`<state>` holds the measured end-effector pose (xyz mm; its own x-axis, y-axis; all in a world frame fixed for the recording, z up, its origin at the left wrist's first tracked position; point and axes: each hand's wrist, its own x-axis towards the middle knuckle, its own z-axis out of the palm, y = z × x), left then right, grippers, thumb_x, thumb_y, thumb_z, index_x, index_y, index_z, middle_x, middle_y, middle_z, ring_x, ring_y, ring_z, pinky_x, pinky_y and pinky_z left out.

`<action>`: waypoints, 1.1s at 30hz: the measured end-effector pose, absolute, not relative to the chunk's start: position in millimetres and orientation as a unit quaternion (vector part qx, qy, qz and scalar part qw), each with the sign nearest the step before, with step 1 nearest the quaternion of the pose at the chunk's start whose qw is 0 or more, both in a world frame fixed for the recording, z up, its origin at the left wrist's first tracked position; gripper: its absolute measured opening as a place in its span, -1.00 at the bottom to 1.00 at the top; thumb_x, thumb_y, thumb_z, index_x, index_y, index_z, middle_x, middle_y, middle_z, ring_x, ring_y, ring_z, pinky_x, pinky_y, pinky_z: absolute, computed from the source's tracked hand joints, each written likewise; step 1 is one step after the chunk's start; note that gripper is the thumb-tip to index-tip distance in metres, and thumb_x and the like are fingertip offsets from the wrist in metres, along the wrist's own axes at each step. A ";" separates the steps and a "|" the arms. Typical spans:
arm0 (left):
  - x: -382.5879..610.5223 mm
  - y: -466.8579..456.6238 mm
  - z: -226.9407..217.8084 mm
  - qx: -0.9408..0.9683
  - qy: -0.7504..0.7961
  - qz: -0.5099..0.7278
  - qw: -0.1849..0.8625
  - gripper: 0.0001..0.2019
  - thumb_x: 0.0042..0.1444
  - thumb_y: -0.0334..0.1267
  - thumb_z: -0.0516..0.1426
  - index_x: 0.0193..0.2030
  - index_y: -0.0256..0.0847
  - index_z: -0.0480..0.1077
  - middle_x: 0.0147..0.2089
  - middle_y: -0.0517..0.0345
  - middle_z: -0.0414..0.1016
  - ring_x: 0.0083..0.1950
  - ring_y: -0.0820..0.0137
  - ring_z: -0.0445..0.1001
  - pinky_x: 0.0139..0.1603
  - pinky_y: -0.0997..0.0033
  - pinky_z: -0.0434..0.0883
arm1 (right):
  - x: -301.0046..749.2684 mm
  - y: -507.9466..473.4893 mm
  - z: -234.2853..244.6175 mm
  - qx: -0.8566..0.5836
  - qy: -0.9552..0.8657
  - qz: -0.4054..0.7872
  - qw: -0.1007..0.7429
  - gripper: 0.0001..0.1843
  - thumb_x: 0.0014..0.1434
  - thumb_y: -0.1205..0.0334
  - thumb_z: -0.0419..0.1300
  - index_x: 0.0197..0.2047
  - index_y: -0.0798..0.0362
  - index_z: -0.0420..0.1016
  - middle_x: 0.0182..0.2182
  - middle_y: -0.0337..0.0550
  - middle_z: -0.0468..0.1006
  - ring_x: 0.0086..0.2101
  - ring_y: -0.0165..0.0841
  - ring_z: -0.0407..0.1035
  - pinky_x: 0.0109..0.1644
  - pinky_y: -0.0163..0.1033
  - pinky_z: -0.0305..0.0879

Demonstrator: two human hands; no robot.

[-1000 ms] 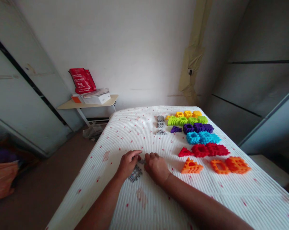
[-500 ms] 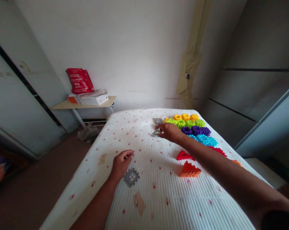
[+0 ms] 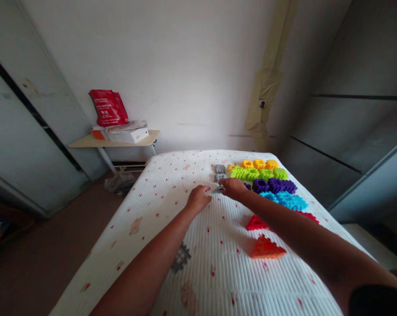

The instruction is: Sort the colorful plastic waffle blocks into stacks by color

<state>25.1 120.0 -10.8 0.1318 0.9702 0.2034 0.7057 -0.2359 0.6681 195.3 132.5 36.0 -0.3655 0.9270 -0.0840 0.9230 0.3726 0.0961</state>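
Observation:
My right hand (image 3: 234, 188) pinches a grey interlocking tile (image 3: 219, 189) just above the bed's near-right surface. To its left, my left hand (image 3: 198, 198) is open, thumb and fingers apart and pointing at that tile, a small gap between them. Just beyond my right hand lie two more grey pieces, a far grey block (image 3: 220, 168) and a nearer grey block (image 3: 219, 177). A grey square frame tile (image 3: 182, 258) lies flat nearer to me, partly covered by my left forearm.
Rows of notched blocks stand at the right: yellow (image 3: 259, 164), green (image 3: 251, 174), purple (image 3: 273, 186), light blue (image 3: 285, 199). Red (image 3: 256, 222) and orange (image 3: 267, 248) triangular pieces are nearer, some hidden by my right arm. A side table (image 3: 86, 141) stands beyond the bed's left.
My left hand has moved forward and right, away from the grey frame tile, close to my right hand. My right hand has drawn slightly nearer with a grey tile in its fingers.

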 end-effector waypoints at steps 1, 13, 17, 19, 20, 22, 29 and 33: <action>29.4 122.8 -11.8 0.726 0.585 0.298 0.204 -0.64 -0.16 -0.40 0.20 -0.14 -0.20 0.50 -0.19 0.05 0.54 -0.23 0.34 0.47 -0.12 0.38 0.33 | 195.9 132.7 35.3 0.559 0.826 0.019 0.063 -0.61 0.17 0.22 0.09 0.08 0.00 0.34 -0.08 0.02 0.52 -0.07 -0.21 0.41 -0.11 -0.20 0.28; 47.0 131.2 -14.3 0.751 0.625 0.178 0.116 -0.77 -0.03 -0.28 0.14 -0.20 -0.13 0.53 -0.16 -0.02 0.51 -0.17 0.24 0.48 -0.25 0.38 0.31 | 190.2 134.4 29.7 0.575 0.814 0.040 0.071 -0.59 0.11 0.26 0.11 0.06 0.08 0.31 -0.16 0.12 0.54 -0.14 -0.14 0.44 -0.20 -0.18 0.32; 49.3 131.8 -17.9 0.753 0.628 0.169 0.097 -0.78 0.02 -0.26 0.11 -0.22 -0.12 0.54 -0.17 -0.02 0.50 -0.17 0.25 0.48 -0.26 0.39 0.32 | 189.6 133.6 30.5 0.583 0.808 0.047 0.071 -0.59 0.12 0.27 0.09 0.06 0.07 0.31 -0.16 0.13 0.53 -0.14 -0.13 0.44 -0.21 -0.16 0.32; 49.8 132.1 -18.8 0.753 0.630 0.166 0.092 -0.78 0.03 -0.25 0.10 -0.22 -0.13 0.54 -0.16 -0.02 0.49 -0.16 0.25 0.47 -0.25 0.39 0.32 | 189.2 133.5 30.6 0.585 0.806 0.048 0.072 -0.59 0.13 0.26 0.09 0.07 0.06 0.30 -0.16 0.12 0.52 -0.14 -0.14 0.44 -0.20 -0.16 0.32; 49.9 132.2 -19.0 0.752 0.632 0.164 0.091 -0.78 0.04 -0.25 0.10 -0.22 -0.13 0.54 -0.17 -0.01 0.49 -0.16 0.25 0.47 -0.24 0.39 0.32 | 188.9 133.6 30.5 0.587 0.805 0.048 0.073 -0.60 0.13 0.25 0.09 0.07 0.06 0.30 -0.16 0.11 0.52 -0.14 -0.15 0.44 -0.19 -0.16 0.32; 49.8 132.6 -19.0 0.750 0.635 0.162 0.090 -0.78 0.05 -0.25 0.09 -0.22 -0.13 0.54 -0.17 0.00 0.49 -0.16 0.27 0.47 -0.23 0.40 0.32 | 188.1 133.8 30.5 0.589 0.803 0.047 0.075 -0.60 0.15 0.25 0.08 0.08 0.06 0.29 -0.15 0.11 0.52 -0.13 -0.17 0.43 -0.18 -0.18 0.32; 49.4 132.5 -19.3 0.742 0.637 0.179 0.105 -0.77 0.04 -0.28 0.08 -0.23 -0.17 0.54 -0.17 -0.02 0.49 -0.15 0.24 0.47 -0.21 0.35 0.33 | 185.1 130.9 32.7 0.588 0.804 0.047 0.076 -0.61 0.15 0.25 0.08 0.08 0.04 0.30 -0.14 0.08 0.52 -0.13 -0.19 0.43 -0.19 -0.20 0.32; 49.2 134.2 -17.5 0.736 0.632 0.199 0.138 -0.76 0.02 -0.31 0.10 -0.20 -0.23 0.53 -0.13 -0.09 0.50 -0.11 0.18 0.47 -0.17 0.29 0.34 | 183.3 128.6 41.9 0.587 0.805 0.046 0.077 -0.59 0.14 0.25 0.12 0.09 0.05 0.30 -0.15 0.07 0.53 -0.13 -0.20 0.44 -0.17 -0.20 0.32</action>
<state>49.2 134.2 -17.5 0.1227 0.9853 0.1191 0.8751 -0.1640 0.4553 183.3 128.6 41.9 -0.2995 0.9515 -0.0697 0.9376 0.3071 0.1631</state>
